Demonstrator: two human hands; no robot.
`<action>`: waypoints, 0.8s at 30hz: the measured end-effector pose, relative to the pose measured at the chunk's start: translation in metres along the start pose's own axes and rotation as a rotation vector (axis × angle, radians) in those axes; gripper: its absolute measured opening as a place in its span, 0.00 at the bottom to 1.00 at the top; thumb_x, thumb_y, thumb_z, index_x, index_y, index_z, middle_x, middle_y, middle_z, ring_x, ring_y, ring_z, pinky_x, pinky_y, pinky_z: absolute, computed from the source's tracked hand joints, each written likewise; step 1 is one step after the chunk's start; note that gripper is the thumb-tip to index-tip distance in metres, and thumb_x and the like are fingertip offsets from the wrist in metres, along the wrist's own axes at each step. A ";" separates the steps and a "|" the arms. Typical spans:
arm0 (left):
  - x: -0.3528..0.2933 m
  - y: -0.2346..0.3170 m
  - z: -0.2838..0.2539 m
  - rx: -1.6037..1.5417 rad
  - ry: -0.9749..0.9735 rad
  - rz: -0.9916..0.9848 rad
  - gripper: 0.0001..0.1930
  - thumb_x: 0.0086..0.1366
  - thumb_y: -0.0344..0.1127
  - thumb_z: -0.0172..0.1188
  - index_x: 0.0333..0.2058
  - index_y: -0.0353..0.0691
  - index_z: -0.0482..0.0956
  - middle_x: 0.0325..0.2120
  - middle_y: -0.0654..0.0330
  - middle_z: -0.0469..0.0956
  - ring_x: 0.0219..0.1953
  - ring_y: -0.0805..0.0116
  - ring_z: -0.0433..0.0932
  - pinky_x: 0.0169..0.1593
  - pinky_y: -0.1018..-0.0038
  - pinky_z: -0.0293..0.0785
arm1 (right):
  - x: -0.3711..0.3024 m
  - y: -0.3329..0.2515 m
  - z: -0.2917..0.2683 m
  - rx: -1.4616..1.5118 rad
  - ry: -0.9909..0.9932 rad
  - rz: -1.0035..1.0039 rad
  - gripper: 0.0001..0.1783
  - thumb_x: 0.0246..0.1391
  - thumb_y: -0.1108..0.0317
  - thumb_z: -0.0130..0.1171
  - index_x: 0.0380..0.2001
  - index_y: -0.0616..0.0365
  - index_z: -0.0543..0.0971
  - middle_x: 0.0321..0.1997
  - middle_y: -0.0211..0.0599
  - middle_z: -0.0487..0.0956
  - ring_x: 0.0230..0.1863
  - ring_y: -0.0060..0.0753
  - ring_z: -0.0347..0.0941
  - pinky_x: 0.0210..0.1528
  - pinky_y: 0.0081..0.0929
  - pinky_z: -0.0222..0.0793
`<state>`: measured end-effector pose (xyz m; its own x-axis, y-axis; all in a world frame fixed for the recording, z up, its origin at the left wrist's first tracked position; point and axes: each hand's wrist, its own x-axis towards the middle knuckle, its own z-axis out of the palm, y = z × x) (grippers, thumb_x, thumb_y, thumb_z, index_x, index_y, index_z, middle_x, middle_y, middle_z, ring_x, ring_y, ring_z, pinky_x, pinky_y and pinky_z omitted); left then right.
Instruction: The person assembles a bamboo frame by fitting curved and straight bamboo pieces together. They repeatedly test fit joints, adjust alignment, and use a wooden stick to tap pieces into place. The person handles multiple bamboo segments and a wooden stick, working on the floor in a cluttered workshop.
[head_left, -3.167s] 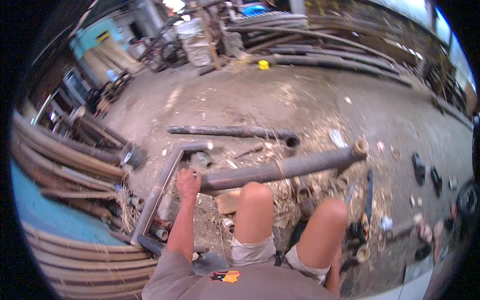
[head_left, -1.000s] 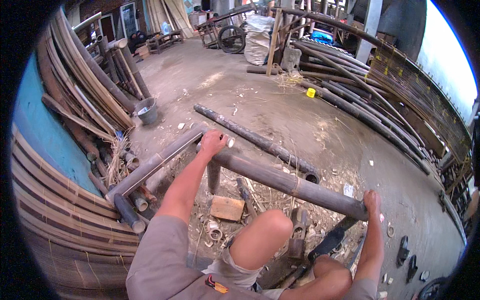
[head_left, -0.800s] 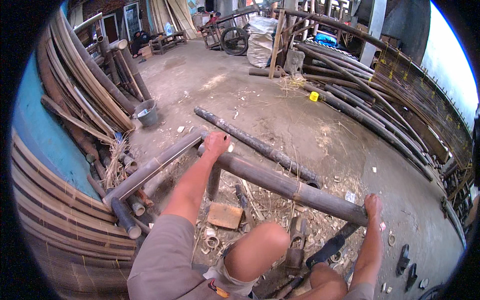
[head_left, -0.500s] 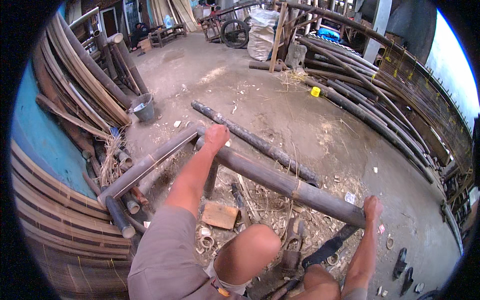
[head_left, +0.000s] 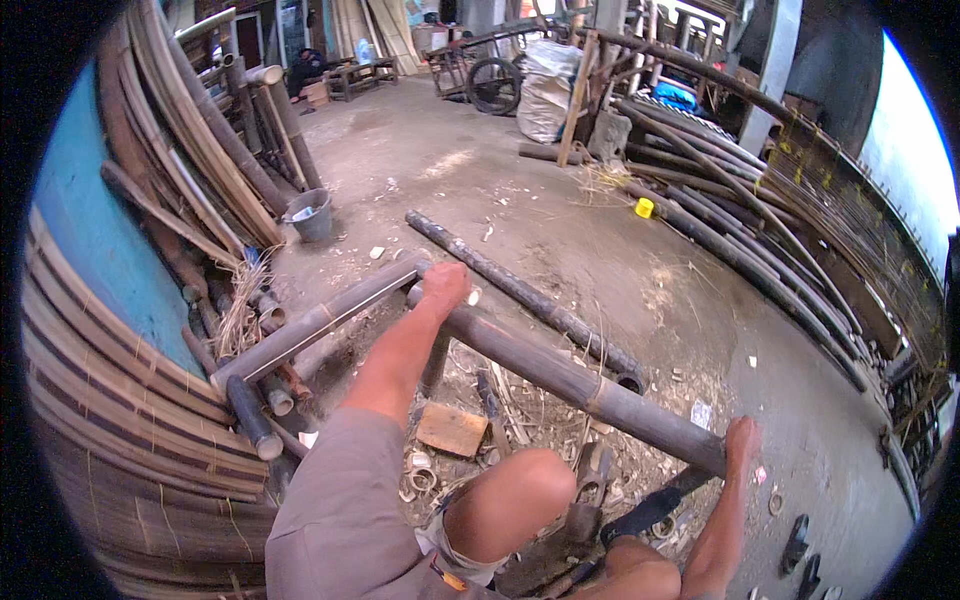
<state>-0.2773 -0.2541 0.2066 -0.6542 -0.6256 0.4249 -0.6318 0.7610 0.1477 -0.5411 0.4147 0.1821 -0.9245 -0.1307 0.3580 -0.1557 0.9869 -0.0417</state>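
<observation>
A thick grey-brown bamboo pole [head_left: 590,388] lies across in front of me, slanting from the upper left to the lower right. My left hand [head_left: 446,288] is closed over its far left end. At the other end, my right hand [head_left: 743,440] is curled around the pole's tip, its fingers partly hidden. Under the right part of the pole runs a dark slanting piece [head_left: 650,505]. Close to my left hand is the end of another bamboo length [head_left: 320,325], which has a pale line along it. My knees are bent beneath the pole.
A wooden block [head_left: 452,430] lies among shavings and bamboo rings. Beyond the pole rests a dark speckled bamboo [head_left: 530,300]. A bucket [head_left: 309,216] stands at left by leaning bamboo strips [head_left: 190,120]. Stacked poles [head_left: 740,260] and a yellow cup-like item [head_left: 644,207] are at right.
The view has tilted slightly, so the surroundings sit lower and a little farther right. Both hands keep their places on the bamboo pole.
</observation>
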 end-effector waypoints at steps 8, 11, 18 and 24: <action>-0.010 0.067 -0.006 -0.155 -0.134 -0.016 0.15 0.62 0.45 0.57 0.33 0.43 0.88 0.37 0.50 0.85 0.41 0.47 0.85 0.47 0.53 0.80 | -0.027 0.097 0.007 -0.416 -0.068 -0.172 0.14 0.63 0.62 0.52 0.33 0.55 0.85 0.40 0.45 0.84 0.45 0.48 0.80 0.49 0.47 0.75; -0.014 0.005 -0.007 -0.117 -0.156 0.077 0.17 0.65 0.47 0.57 0.37 0.41 0.87 0.39 0.47 0.85 0.43 0.46 0.83 0.48 0.53 0.79 | -0.025 0.065 0.017 -0.176 0.136 -0.124 0.10 0.58 0.64 0.56 0.30 0.52 0.85 0.38 0.42 0.83 0.46 0.45 0.79 0.50 0.43 0.74; -0.049 -0.047 -0.037 0.089 -0.040 0.161 0.21 0.72 0.51 0.51 0.42 0.40 0.84 0.40 0.44 0.83 0.43 0.40 0.81 0.48 0.47 0.75 | -0.060 0.008 -0.053 0.260 -0.038 0.041 0.22 0.62 0.53 0.49 0.39 0.60 0.83 0.44 0.54 0.83 0.49 0.59 0.80 0.54 0.52 0.74; -0.074 -0.014 -0.037 -0.033 -0.075 0.225 0.20 0.72 0.49 0.52 0.42 0.36 0.83 0.39 0.45 0.81 0.44 0.42 0.78 0.48 0.48 0.72 | -0.084 0.078 -0.030 0.396 0.097 -0.055 0.17 0.62 0.57 0.52 0.40 0.59 0.82 0.46 0.51 0.83 0.49 0.58 0.79 0.57 0.48 0.74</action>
<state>-0.2043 -0.2121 0.2060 -0.8068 -0.4495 0.3834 -0.4532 0.8872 0.0863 -0.4645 0.5056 0.1770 -0.8769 -0.1542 0.4553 -0.3436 0.8634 -0.3694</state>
